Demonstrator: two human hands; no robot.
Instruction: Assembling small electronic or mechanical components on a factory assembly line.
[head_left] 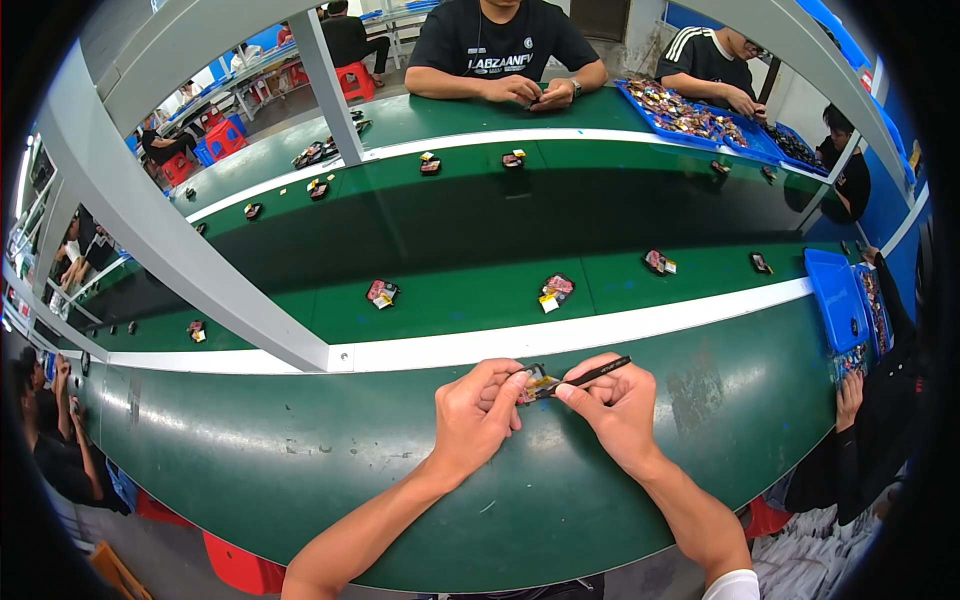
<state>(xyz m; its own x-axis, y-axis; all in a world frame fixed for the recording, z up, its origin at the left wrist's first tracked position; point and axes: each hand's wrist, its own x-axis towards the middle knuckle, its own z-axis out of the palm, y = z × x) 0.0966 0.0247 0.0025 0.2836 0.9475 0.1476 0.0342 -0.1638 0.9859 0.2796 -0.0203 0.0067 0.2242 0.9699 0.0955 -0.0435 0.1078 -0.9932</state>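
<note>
My left hand (468,412) grips a small black-cased assembly (537,383) with yellow and reddish parts inside, between thumb and fingers. In my right hand (622,412) is a pair of slim black tweezers (603,371), held like a pen, its tips pointing left at the assembly. The tips reach its yellow part; the exact contact is too small to make out. Both hands are above the green worktop (350,470), close to the white rail.
Beyond the white rail (560,334), similar assemblies (557,291) sit spaced along a green belt. Blue trays (832,285) stand at the right. A grey post (190,220) rises at the left. Co-workers sit opposite and on both sides; a red stool (240,565) is at lower left.
</note>
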